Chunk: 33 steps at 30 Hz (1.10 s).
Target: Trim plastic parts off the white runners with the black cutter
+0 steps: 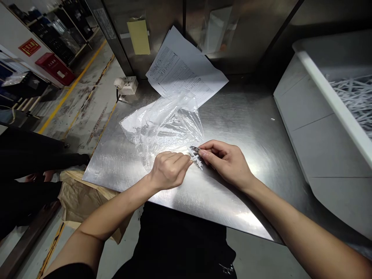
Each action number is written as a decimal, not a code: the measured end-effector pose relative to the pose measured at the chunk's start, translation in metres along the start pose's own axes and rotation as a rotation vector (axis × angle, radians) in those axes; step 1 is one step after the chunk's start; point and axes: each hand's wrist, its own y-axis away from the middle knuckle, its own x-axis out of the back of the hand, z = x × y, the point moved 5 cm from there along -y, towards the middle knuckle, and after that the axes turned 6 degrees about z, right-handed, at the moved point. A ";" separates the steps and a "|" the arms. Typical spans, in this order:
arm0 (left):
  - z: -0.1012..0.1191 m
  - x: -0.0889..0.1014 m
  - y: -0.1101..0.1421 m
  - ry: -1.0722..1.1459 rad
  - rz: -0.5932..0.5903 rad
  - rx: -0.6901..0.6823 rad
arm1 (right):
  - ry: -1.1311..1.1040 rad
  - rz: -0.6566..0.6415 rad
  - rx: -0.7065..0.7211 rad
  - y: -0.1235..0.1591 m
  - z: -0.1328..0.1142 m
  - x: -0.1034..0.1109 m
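My left hand [171, 168] is closed in a pinch on a small white branched plastic piece [198, 161], its short arms sticking out to the right of my fingertips. Between the thumb and fingers of my right hand [225, 161] is a small metal tool [194, 148] that looks like a nail clipper. Its tip lies at the upper end of the white piece; whether it touches cannot be made out. Just beyond my hands, a crumpled clear plastic bag [165, 124] is spread on the steel table [241, 116].
Printed sheets [186, 69] lean at the back, partly under the bag. A white power socket [128, 85] sits at the back left corner. A large pale bin [308, 104] of thin white pieces [356, 99] stands right. Brown paper [78, 197] and another person's dark-clothed legs [35, 159] are left.
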 end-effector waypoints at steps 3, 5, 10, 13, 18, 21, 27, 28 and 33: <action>0.000 -0.001 0.000 0.015 -0.009 0.012 | 0.014 -0.013 -0.010 -0.001 0.000 0.001; 0.000 -0.001 0.000 0.018 -0.008 0.015 | 0.003 -0.010 -0.014 -0.002 -0.002 0.002; -0.002 0.000 0.000 0.002 -0.003 0.021 | -0.093 0.014 -0.002 -0.001 -0.014 0.005; -0.002 0.001 0.000 -0.006 0.009 0.019 | -0.108 -0.012 0.009 0.001 -0.020 0.004; -0.002 0.001 -0.001 -0.018 0.012 0.011 | -0.084 -0.056 0.020 0.004 -0.021 0.002; -0.001 0.001 -0.001 -0.023 0.014 0.005 | -0.055 -0.062 0.040 0.004 -0.021 0.001; 0.000 0.001 -0.001 -0.041 0.020 -0.015 | -0.059 -0.057 0.049 0.005 -0.021 -0.001; 0.000 0.001 -0.001 -0.045 0.022 -0.018 | -0.072 -0.059 0.044 0.006 -0.020 -0.003; 0.000 0.000 0.000 -0.066 0.021 -0.024 | -0.107 -0.045 0.008 0.009 -0.015 -0.008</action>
